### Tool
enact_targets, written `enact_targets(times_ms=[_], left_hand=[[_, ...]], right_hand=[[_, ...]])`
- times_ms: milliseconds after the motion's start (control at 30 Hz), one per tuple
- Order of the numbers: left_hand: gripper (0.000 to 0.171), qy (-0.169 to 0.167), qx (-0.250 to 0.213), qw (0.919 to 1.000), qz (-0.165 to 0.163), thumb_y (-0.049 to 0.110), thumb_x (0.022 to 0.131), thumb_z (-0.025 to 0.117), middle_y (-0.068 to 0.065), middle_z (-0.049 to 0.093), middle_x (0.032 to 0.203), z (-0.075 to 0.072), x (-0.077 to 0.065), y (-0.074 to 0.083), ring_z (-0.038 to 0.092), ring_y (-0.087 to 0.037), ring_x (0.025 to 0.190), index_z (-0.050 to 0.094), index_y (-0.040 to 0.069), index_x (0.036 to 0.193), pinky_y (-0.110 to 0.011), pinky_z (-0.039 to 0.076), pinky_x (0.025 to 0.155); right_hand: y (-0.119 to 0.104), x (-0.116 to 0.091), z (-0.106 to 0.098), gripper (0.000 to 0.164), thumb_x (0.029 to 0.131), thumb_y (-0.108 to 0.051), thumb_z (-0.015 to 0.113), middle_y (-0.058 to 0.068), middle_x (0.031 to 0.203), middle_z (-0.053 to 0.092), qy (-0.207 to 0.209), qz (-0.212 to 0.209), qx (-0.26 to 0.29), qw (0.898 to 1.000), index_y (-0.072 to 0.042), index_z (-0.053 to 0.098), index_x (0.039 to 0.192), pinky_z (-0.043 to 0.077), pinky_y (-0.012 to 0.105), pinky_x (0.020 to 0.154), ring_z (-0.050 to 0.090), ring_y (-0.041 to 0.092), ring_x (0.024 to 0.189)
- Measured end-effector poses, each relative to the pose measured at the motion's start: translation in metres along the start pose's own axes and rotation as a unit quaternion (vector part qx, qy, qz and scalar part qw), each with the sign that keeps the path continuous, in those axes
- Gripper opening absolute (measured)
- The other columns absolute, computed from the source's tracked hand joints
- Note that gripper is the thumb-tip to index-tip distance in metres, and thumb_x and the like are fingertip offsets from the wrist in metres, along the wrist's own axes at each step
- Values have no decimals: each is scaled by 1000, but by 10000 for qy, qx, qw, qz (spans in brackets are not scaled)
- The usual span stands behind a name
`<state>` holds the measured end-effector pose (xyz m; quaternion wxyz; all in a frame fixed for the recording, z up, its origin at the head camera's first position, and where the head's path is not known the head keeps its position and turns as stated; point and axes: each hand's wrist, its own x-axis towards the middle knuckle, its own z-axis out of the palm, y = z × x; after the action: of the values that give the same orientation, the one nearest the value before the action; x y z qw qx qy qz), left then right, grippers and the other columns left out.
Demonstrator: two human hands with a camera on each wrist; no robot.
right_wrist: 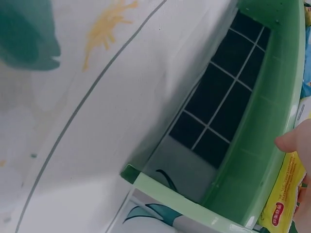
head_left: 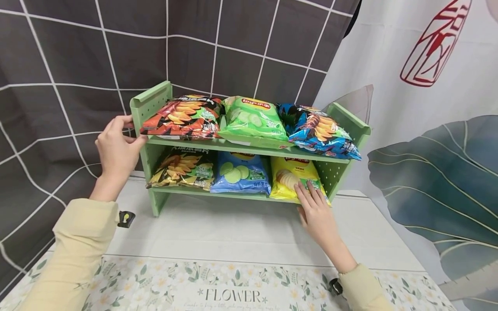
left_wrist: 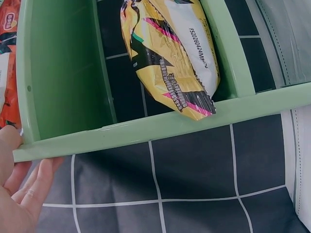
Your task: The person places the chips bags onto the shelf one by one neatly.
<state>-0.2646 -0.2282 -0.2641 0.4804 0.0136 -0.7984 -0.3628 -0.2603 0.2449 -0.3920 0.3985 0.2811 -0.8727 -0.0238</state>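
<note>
A green two-tier shelf (head_left: 249, 149) stands on the table, with chip bags on both tiers. At its left end, my left hand (head_left: 118, 149) holds the side panel (left_wrist: 73, 141), thumb and fingers on opposite sides of its edge. My right hand (head_left: 317, 214) rests with straight fingers on the yellow chip bag (head_left: 287, 178), lower right. To its left lie the blue lime-print bag (head_left: 241, 178) and the black-and-gold bag (head_left: 183, 172). Above sit the red-and-black bag (head_left: 183, 119), the green cucumber-print bag (head_left: 254, 121) and the blue-and-black bag (head_left: 324, 131), which leans over the front edge.
A white cloth with a floral border (head_left: 233, 276) covers the table in front of the shelf. Dark grid-patterned fabric (head_left: 132, 56) hangs close behind and to the left. A pale curtain with printed leaves (head_left: 439, 172) hangs at the right.
</note>
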Motion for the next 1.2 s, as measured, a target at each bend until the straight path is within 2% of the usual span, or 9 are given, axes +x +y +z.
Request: enact_targets(times_ms=[200, 367, 567, 667, 800, 867, 933, 1033, 1200], left_hand=[[40, -29, -4, 10000, -27, 8, 80, 72, -21, 67, 112, 0, 0, 0, 31, 34, 57, 63, 2, 118, -53, 39, 95], [39, -2, 41, 10000, 31, 7, 80, 71, -20, 67, 111, 0, 0, 1, 31, 35, 58, 63, 1, 118, -52, 40, 94], [39, 49, 32, 10000, 33, 8, 80, 71, -20, 67, 111, 0, 0, 0, 31, 35, 57, 63, 1, 118, -54, 39, 94], [39, 65, 46, 10000, 22, 8, 80, 71, -20, 67, 111, 0, -2, 1, 30, 35, 57, 64, 2, 118, -56, 38, 95], [38, 131, 63, 9999, 22, 8, 80, 70, -20, 67, 111, 0, -3, 2, 32, 34, 58, 64, 3, 118, -55, 39, 96], [39, 127, 125, 9998, 50, 7, 81, 69, -20, 67, 109, 1, -4, 2, 53, 19, 59, 63, 3, 119, -55, 39, 95], [39, 89, 201, 9997, 77, 8, 84, 69, -22, 68, 107, 1, -6, 1, 68, -5, 64, 62, 3, 122, -55, 40, 94], [37, 29, 307, 9994, 154, 10, 88, 65, -25, 69, 105, 1, -9, -1, 68, -42, 77, 61, 2, 123, -56, 41, 91], [35, -200, 520, 9983, 141, 19, 95, 57, -24, 70, 101, -2, -21, -1, 67, -41, 75, 60, 1, 124, -56, 42, 79]], right_hand=[[-2, 2, -2, 74, 77, -8, 74, 16, 145, 48, -233, 165, 58, 9996, -3, 42, 144, 33, 52, 109, 42, 39, 135], [1, 7, -4, 73, 75, -4, 76, 15, 143, 51, -217, 282, 257, 9990, -6, 47, 141, 34, 57, 106, 45, 39, 132], [2, 5, -3, 80, 72, -9, 78, 16, 145, 48, -333, 74, 10, 9994, -3, 42, 143, 33, 59, 106, 42, 40, 134], [0, 1, -5, 85, 71, -11, 80, 18, 148, 44, -467, 63, 144, 9988, -2, 39, 145, 30, 59, 107, 38, 42, 136], [-3, 0, -14, 78, 78, -14, 76, 17, 150, 41, -678, 231, 355, 9968, -4, 39, 146, 25, 60, 110, 34, 41, 139], [-6, 1, -17, 75, 80, -16, 74, 16, 150, 41, -672, 333, 322, 9967, -5, 40, 145, 25, 60, 110, 33, 40, 140], [-12, 2, -20, 72, 81, -17, 73, 16, 149, 42, -598, 411, 254, 9970, -5, 42, 144, 26, 61, 110, 34, 39, 140], [-21, 2, -24, 71, 80, -17, 72, 17, 148, 44, -462, 511, 274, 9972, -6, 43, 144, 26, 62, 110, 35, 38, 140], [-36, -1, -31, 71, 78, -15, 73, 16, 147, 46, -397, 531, 568, 9962, -5, 44, 143, 25, 63, 110, 35, 38, 140]])
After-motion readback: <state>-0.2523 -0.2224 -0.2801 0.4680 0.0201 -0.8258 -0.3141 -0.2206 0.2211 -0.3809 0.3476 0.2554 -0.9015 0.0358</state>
